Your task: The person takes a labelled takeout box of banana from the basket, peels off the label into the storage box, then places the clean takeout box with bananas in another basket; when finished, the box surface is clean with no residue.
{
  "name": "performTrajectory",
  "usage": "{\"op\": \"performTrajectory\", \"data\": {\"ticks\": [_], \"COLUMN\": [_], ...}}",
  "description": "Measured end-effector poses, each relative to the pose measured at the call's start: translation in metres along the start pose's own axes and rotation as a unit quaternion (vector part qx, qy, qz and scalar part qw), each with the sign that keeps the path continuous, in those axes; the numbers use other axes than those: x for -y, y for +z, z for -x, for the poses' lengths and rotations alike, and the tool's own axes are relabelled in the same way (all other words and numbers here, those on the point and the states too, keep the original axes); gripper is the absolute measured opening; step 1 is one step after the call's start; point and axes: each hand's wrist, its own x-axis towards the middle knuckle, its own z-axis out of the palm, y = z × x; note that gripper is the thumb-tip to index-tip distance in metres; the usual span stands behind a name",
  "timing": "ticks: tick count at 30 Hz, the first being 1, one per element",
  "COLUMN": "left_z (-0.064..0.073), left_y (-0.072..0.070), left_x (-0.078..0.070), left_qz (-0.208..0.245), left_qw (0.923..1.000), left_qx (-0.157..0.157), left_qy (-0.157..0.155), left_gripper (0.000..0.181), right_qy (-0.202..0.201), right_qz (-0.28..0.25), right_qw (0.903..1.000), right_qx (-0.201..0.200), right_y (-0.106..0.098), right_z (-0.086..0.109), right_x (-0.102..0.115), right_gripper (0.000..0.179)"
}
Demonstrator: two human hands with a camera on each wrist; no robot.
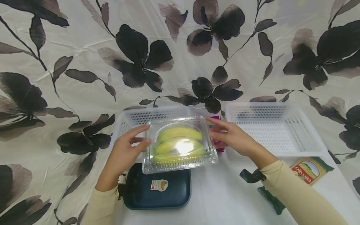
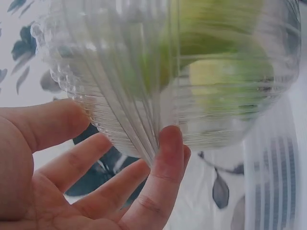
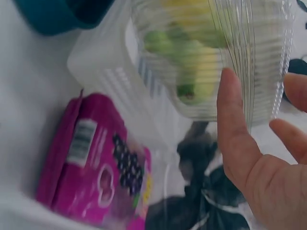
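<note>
A clear plastic clamshell box (image 1: pixel 180 165) with yellow-green bananas (image 1: pixel 178 134) inside is held up off the table between both hands. My left hand (image 1: pixel 123 153) pinches its left edge; in the left wrist view, thumb and fingers (image 2: pixel 165 158) meet the box's ribbed rim. On the opposite side, my right hand (image 1: pixel 232 137) pinches the right edge, with a finger (image 3: pixel 232 110) against the ribbed wall in the right wrist view. Just below the box lies a dark blue tray (image 1: pixel 157 200) bearing a small banana-picture sticker (image 1: pixel 159 185).
Two white perforated baskets stand at the back, one left (image 1: pixel 123 120) and one right (image 1: pixel 270 134). Between them sits a purple packet (image 3: pixel 96 167) with grapes pictured. An Olivoila packet (image 1: pixel 310 170) and a green packet (image 1: pixel 271 200) lie near the right forearm. Floral cloth hangs behind.
</note>
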Motion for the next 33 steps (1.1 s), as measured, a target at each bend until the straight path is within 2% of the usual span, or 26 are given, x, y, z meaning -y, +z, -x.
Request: {"op": "performTrajectory", "data": {"ticks": [7,14,18,24,29,33], "left_z": [-0.021,-0.048,-0.067,-0.09,-0.101,-0.105], "left_y": [-0.03,-0.045,-0.049,-0.053,-0.052,-0.05], "left_x": [0.019,0.052,0.071,0.093,0.108,0.118], "left_qz": [-0.021,0.014,0.033,0.066,0.096,0.108], "left_qw": [0.9988,0.9971,0.9945,0.9852,0.9741,0.97], "left_qx": [0.011,0.04,0.055,0.092,0.119,0.129], "left_qy": [-0.042,-0.063,-0.082,-0.128,-0.166,-0.176], "left_gripper": [0.054,0.055,0.056,0.058,0.058,0.058], "right_qy": [0.005,0.011,0.028,0.052,0.068,0.063], "right_qz": [-0.034,-0.044,-0.06,-0.036,-0.007,0.026], "right_qw": [0.9994,0.999,0.9978,0.998,0.9976,0.9973], "right_qx": [0.01,0.0,0.006,0.003,-0.011,-0.027], "right_y": [0.023,0.044,0.053,0.063,0.073,0.082], "right_z": [-0.039,-0.076,-0.096,-0.118,-0.128,-0.135], "right_x": [0.009,0.009,0.008,0.0,-0.002,-0.003], "right_gripper": [0.065,0.067,0.074,0.079,0.078,0.077]}}
